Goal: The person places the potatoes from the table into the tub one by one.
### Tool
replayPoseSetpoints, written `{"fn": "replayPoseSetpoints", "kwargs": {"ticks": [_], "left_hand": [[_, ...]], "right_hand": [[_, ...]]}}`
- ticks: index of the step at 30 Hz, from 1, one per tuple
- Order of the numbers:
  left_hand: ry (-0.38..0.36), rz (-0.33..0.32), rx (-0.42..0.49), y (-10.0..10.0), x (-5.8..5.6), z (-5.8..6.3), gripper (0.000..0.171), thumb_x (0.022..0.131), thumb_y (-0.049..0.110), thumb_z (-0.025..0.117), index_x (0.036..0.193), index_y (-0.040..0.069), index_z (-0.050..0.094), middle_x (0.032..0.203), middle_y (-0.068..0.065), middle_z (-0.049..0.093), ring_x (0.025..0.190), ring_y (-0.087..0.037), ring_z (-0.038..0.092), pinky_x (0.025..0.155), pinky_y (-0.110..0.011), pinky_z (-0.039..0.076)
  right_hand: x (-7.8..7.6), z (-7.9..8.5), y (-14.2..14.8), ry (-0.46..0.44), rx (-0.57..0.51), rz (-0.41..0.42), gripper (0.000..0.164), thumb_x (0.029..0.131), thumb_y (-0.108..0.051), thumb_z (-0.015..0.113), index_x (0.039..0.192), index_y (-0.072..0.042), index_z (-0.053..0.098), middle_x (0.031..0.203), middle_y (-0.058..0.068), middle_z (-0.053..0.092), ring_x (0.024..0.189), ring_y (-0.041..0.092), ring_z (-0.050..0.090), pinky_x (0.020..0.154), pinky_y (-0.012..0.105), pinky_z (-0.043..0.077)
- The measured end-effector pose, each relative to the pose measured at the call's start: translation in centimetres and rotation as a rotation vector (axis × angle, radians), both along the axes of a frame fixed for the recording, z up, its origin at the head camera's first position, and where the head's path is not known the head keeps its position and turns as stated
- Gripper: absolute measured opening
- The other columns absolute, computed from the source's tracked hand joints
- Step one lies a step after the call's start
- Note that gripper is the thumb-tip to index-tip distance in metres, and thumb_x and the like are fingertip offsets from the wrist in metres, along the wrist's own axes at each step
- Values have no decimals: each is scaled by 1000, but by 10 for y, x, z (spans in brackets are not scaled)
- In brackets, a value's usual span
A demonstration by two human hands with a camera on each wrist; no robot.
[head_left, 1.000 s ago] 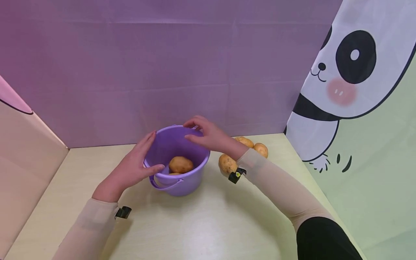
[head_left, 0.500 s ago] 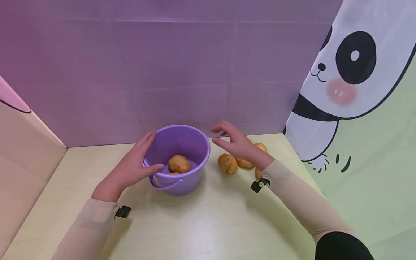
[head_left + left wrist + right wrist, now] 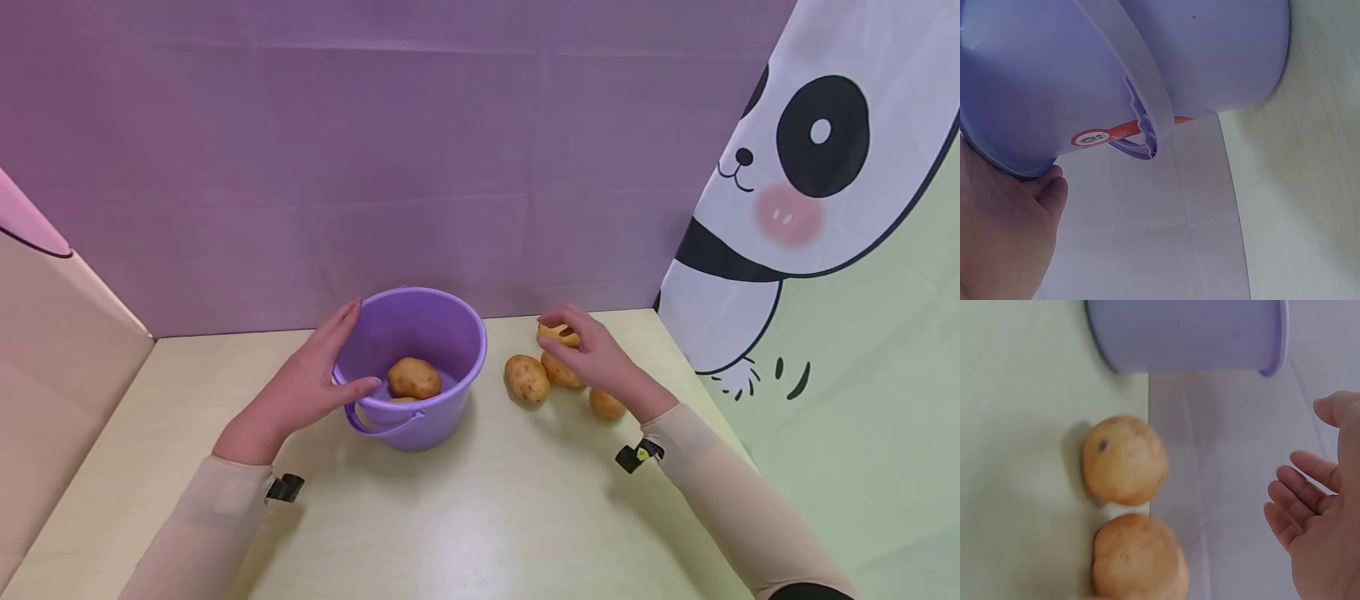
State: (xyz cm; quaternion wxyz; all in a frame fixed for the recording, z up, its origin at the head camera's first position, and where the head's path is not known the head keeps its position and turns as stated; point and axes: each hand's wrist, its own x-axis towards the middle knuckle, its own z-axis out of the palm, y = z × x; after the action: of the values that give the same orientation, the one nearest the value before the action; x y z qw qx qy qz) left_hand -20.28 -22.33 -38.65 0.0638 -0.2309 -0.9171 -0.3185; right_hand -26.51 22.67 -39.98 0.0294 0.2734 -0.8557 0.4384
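A purple bucket (image 3: 442, 423) stands upright on the table, its handle hanging at the front. My left hand (image 3: 303, 392) holds its left rim, the thumb reaching over the opening and the fingers along the outside. Inside the bucket lies a potato (image 3: 414, 378), with part of another showing under it. My right hand (image 3: 596, 354) is held over the group of potatoes to the right, fingers loosely bent and nothing in them. Near it are a left potato (image 3: 527, 380), a middle potato (image 3: 559, 370), a right potato (image 3: 606, 405) and a back potato (image 3: 555, 333), partly hidden by the hand.
The pale wooden table (image 3: 465, 525) ends at a purple cloth backdrop (image 3: 390, 167) close behind the bucket. A panda-print panel (image 3: 840, 333) rises along the right side, and a peach panel (image 3: 67, 375) along the left.
My right hand has moved from over the bucket's right rim rightward to over the loose potatoes. The left hand and bucket have stayed in place.
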Motion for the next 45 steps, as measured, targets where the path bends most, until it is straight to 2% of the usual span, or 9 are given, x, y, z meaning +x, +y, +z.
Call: {"fn": "replayPoseSetpoints", "kwargs": {"ticks": [8, 15, 22, 28, 37, 45], "left_hand": [[-3, 0, 3, 0, 1, 1, 111, 96, 41, 84, 176, 2, 17, 184, -18, 14, 168, -45, 17, 128, -73, 25], [-6, 1, 9, 0, 1, 2, 111, 96, 38, 85, 176, 2, 17, 184, -17, 14, 168, -45, 17, 128, -73, 25], [1, 1, 9, -1, -2, -2, 110, 96, 38, 85, 176, 2, 18, 184, -18, 15, 167, -46, 18, 128, -73, 25], [0, 4, 11, -2, -3, -5, 112, 95, 43, 85, 177, 4, 18, 184, -16, 15, 168, -45, 18, 128, -73, 26], [0, 7, 9, -4, -3, -6, 112, 96, 44, 84, 177, 4, 18, 184, -18, 15, 167, -45, 18, 127, -75, 26], [-9, 9, 10, -3, -4, -7, 112, 96, 43, 84, 177, 5, 17, 184, -17, 14, 168, -45, 17, 127, -75, 25]], "right_hand": [[7, -16, 27, 22, 26, -65, 36, 107, -19, 75, 138, -4, 67, 139, 17, 65, 129, 45, 61, 114, 66, 48], [9, -31, 46, 69, 58, -125, 36, 106, -19, 77, 136, -1, 67, 137, 19, 66, 129, 44, 62, 110, 61, 51], [15, -41, 65, 122, 107, -151, 43, 102, -12, 80, 137, 8, 65, 135, 27, 65, 128, 46, 62, 107, 63, 51], [18, -49, 76, 120, 189, -191, 48, 101, -16, 81, 139, 9, 64, 135, 26, 64, 131, 44, 59, 113, 62, 47], [25, -55, 82, 82, 240, -216, 57, 101, -26, 81, 142, 9, 63, 135, 26, 63, 132, 44, 57, 115, 63, 46], [30, -61, 90, 74, 248, -217, 57, 100, -27, 83, 140, 9, 65, 131, 25, 64, 126, 46, 59, 107, 59, 49]]}}
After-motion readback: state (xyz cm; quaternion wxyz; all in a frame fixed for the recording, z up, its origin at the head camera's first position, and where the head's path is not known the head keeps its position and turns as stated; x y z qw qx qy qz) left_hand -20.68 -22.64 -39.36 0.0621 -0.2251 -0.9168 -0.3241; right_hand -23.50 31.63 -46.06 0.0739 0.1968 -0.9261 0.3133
